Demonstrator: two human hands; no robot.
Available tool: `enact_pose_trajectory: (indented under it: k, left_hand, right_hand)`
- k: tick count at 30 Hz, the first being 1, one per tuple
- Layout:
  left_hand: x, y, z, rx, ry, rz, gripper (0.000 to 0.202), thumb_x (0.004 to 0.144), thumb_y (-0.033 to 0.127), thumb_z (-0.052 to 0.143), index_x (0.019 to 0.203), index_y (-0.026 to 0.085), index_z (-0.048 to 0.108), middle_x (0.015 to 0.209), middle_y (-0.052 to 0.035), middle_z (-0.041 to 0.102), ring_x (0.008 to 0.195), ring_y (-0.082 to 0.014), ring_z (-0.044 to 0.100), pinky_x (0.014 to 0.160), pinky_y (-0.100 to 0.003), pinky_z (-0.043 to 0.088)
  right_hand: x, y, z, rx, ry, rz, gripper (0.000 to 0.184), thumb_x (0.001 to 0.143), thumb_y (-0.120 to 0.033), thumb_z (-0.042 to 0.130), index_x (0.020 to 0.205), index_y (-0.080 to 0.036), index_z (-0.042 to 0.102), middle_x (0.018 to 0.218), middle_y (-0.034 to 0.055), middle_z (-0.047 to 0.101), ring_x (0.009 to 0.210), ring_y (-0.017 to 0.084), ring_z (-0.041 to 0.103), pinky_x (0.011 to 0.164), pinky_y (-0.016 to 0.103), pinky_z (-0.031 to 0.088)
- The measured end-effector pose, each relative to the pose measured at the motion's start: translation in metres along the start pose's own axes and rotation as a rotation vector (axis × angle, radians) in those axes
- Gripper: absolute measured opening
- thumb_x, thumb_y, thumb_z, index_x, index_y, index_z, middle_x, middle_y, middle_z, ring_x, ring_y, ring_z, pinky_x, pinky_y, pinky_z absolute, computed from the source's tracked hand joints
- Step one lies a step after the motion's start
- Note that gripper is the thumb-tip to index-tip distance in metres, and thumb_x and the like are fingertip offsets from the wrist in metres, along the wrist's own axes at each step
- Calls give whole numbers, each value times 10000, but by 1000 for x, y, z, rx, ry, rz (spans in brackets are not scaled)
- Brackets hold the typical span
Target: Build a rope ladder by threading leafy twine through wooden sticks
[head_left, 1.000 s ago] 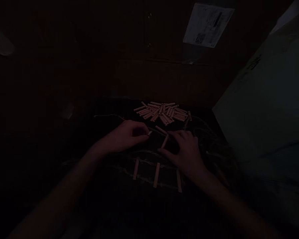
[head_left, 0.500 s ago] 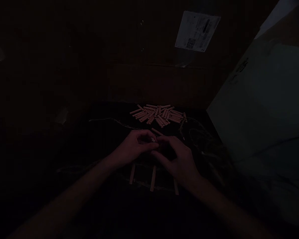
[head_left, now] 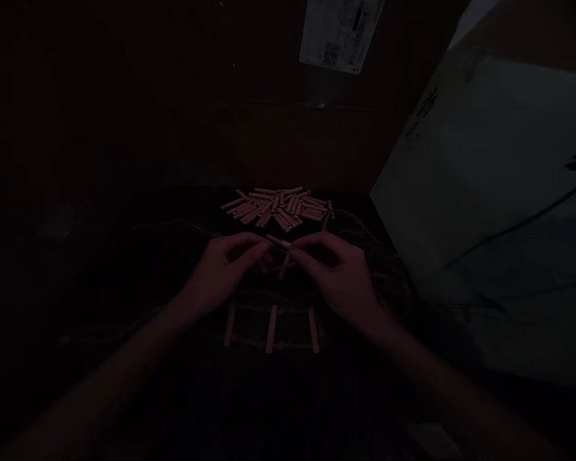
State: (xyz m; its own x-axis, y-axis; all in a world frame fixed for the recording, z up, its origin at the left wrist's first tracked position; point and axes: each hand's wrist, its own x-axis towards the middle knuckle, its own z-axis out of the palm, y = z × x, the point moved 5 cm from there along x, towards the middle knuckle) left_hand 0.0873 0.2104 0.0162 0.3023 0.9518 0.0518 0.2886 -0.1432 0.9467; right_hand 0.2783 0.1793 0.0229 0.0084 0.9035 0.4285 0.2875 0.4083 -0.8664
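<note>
Three pale sticks point(head_left: 271, 330) are lying side by side across twine point(head_left: 288, 346) on a dark table point(head_left: 125, 256), below a heap of sticks point(head_left: 276, 208). A paper point(head_left: 340, 32) is hanging on the brown wall point(head_left: 173, 128), beside a pale box point(head_left: 484, 211). The left hand point(head_left: 223, 266) and right hand point(head_left: 333, 266) are curling their fingers point(head_left: 249, 246) close around two crossed sticks point(head_left: 283, 253); whether they are clamping, it's too dim to tell. Compared with the earlier frame, the paper is sitting higher in view.
</note>
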Motion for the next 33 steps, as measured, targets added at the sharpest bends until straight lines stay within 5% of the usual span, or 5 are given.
enact_pose_trajectory:
  k: [4,12,17,23,33]
  left_hand:
    - [4,-5,-4,182,60,10,237,914,402,670,1006,198,748,990,-22,763,930,-180,701,859,-289,519]
    - [-3,-8,22,269,-180,-16,292,845,350,713,1098,204,709,1006,-30,740,881,-186,681,804,-305,521]
    - [-6,-8,28,398,-150,105,341,830,375,750,1126,225,671,1037,-18,717,916,-186,661,821,-301,505]
    - [-8,-8,32,549,-173,249,303,942,285,613,1243,249,624,1198,-42,666,1065,-204,643,912,-333,496]
    - [-9,-6,31,608,-212,245,266,970,276,555,1194,218,686,1154,-82,652,1039,-216,645,938,-350,514]
  right_hand:
    - [6,-1,-14,188,128,102,84,862,-278,743,877,-214,690,828,-11,697,780,131,657,731,262,527]
    - [15,-2,-19,725,107,253,151,870,-317,692,863,-222,575,665,-48,495,638,105,512,623,250,456]
    - [17,1,-21,664,101,365,141,845,-288,643,783,-219,537,592,-60,356,531,90,320,491,231,305]
    - [19,2,-33,441,140,292,213,907,-407,573,784,-238,531,621,-56,290,526,106,314,493,251,296]
    - [22,-2,-48,509,257,264,194,866,-309,650,703,-203,642,568,-55,272,529,89,253,491,246,239]
